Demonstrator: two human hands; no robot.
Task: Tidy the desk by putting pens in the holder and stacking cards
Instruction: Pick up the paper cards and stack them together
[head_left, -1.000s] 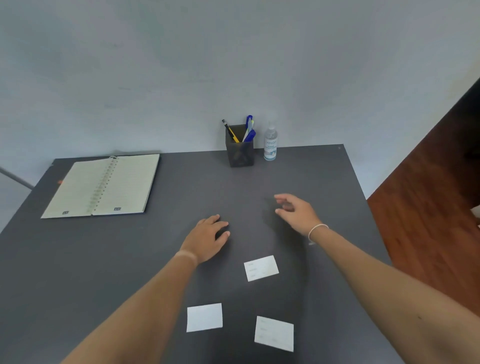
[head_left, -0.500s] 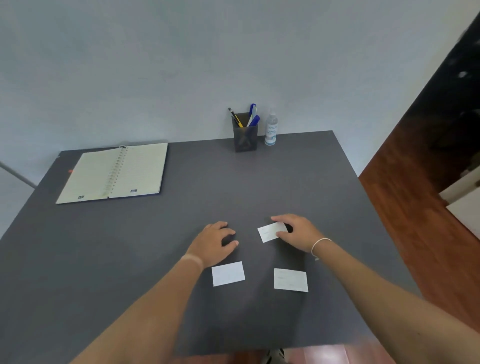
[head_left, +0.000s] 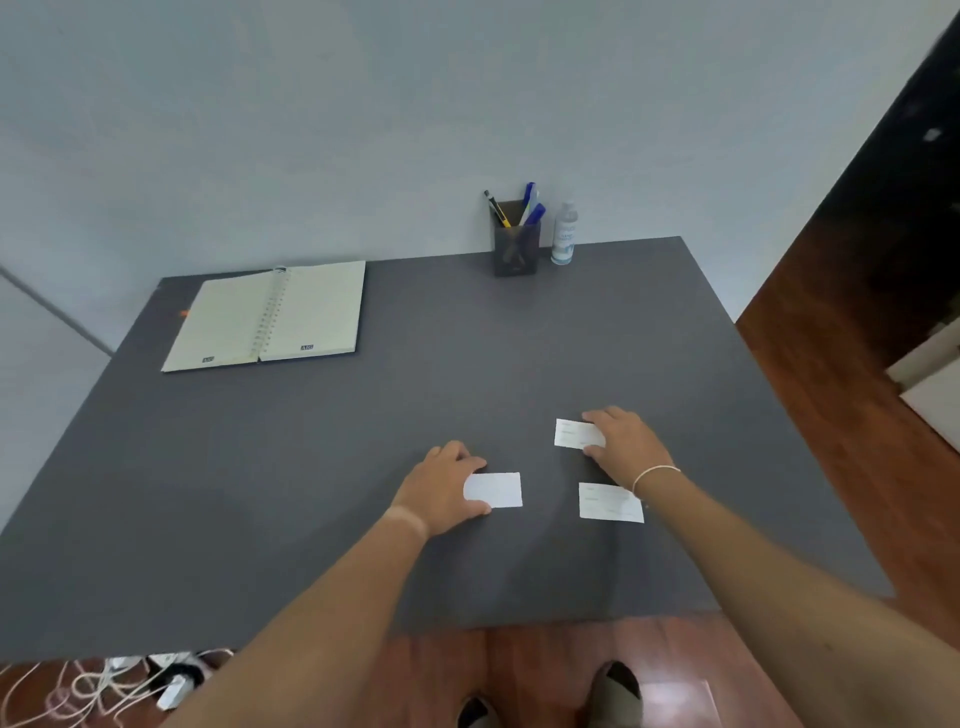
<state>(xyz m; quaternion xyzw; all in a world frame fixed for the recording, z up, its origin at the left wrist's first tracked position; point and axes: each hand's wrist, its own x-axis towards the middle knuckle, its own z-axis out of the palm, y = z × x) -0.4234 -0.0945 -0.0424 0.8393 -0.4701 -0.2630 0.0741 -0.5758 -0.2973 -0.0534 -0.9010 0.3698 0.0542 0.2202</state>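
Note:
Three white cards lie on the dark grey desk (head_left: 467, 364). My left hand (head_left: 441, 491) pinches the left edge of a blank card (head_left: 498, 489) between thumb and fingers. My right hand (head_left: 626, 441) grips the right end of a printed card (head_left: 574, 434) farther back. A third printed card (head_left: 608, 502) lies flat just under my right wrist, untouched. At the desk's back edge stands a dark mesh pen holder (head_left: 516, 249) with several pens (head_left: 530, 205) upright in it.
An open spiral notebook (head_left: 270, 317) lies at the back left. A small clear bottle (head_left: 564, 235) stands right of the holder against the wall. The desk's front edge is close below the cards; wooden floor, cables (head_left: 104, 686) and my feet show beneath.
My left hand moved right onto the blank card and took its edge. My right hand closed on the printed card it was touching. The view tilted further down.

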